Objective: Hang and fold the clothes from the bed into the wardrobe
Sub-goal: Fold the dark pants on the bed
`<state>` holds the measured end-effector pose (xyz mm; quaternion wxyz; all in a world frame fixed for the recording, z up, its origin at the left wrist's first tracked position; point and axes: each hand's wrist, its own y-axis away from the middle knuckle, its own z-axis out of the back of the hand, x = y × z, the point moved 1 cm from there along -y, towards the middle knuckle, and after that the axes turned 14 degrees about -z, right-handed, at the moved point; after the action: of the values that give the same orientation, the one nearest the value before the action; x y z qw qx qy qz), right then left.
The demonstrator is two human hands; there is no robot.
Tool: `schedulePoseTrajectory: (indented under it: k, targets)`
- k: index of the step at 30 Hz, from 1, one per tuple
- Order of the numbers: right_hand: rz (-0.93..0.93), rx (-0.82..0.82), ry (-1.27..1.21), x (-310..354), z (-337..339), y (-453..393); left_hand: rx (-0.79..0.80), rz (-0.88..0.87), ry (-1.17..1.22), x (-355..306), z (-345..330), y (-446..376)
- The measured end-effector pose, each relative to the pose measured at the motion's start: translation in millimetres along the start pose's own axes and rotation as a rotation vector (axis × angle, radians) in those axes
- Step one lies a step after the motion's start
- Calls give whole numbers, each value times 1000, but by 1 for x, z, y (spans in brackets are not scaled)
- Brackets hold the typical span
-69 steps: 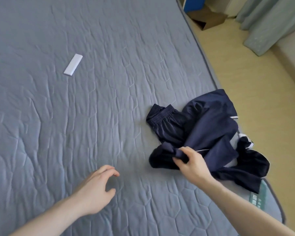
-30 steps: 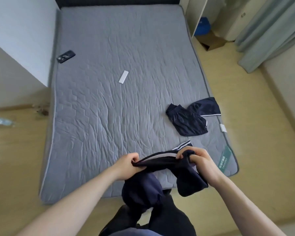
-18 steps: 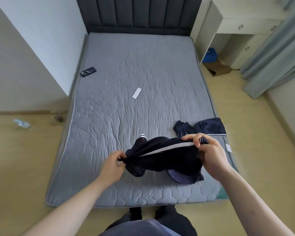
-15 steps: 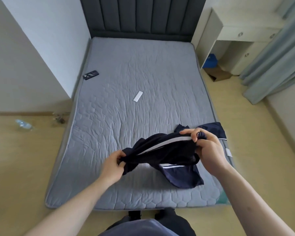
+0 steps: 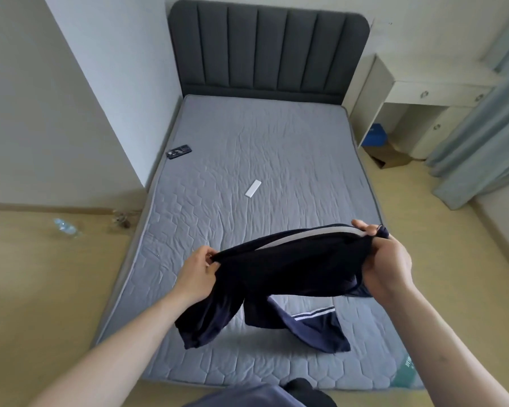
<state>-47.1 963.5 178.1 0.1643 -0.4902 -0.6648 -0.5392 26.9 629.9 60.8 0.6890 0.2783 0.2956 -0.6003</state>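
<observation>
I hold a dark navy garment with white stripes (image 5: 288, 268) stretched between both hands above the foot of the grey bed (image 5: 247, 148). My left hand (image 5: 199, 273) pinches its left end. My right hand (image 5: 385, 259) grips its right end, near a white stripe. The rest of the garment hangs down, and its lower parts reach the mattress. The other dark garment seen earlier on the bed's right side is hidden behind the held one and my right hand.
A white flat remote (image 5: 253, 188) lies mid-bed and a black phone (image 5: 179, 151) at the left edge. A dark padded headboard (image 5: 268, 48) stands at the back. White desk drawers (image 5: 423, 107), a cardboard box (image 5: 390, 155), curtains (image 5: 482, 136) are right; a plastic bottle (image 5: 66, 227) lies on the left floor.
I picked the navy garment off the bed's right side, stood back and took it in both hands. Over the last half second it has been pulled wider and raised; the view tilted up.
</observation>
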Motion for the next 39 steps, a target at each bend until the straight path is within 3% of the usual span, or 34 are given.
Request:
schedulePoseTrajectory:
  k: [5,10,14,16,19,21,27,29,31,36,39]
  targets:
    - [48,115,88,-7,-28,7,52,169,52,5,-20,5]
    - [200,-69,417,6,-14,-8,178,110,91,-15,-7,-1]
    - [243,-162,845,-15,3,-2,70,94,469,-54,10,-15]
    - [270,1,1026,-46,2,16,8,145,738,-77,13,-23]
    - [108,436,1211,-99,-9,51,-16,239,1005,-109,13,-32]
    - [95,546,1248,-125,-21,63,-35,310,1125,-126,14,-35]
    - [51,162,1060,-123,-25,51,-262,414,1339,-132,25,-41]
    - [16,116,974,-107,-21,45,-255,340,1177,-120,29,-40]
    - [12,116,957,-91,-22,42,-116,197,830,-107,31,-28]
    - [-24,115,1092,-77,-29,30,551,-164,438,-89,4,27]
    - [-83,180,1143,-80,-30,27,434,-235,96,-84,-12,38]
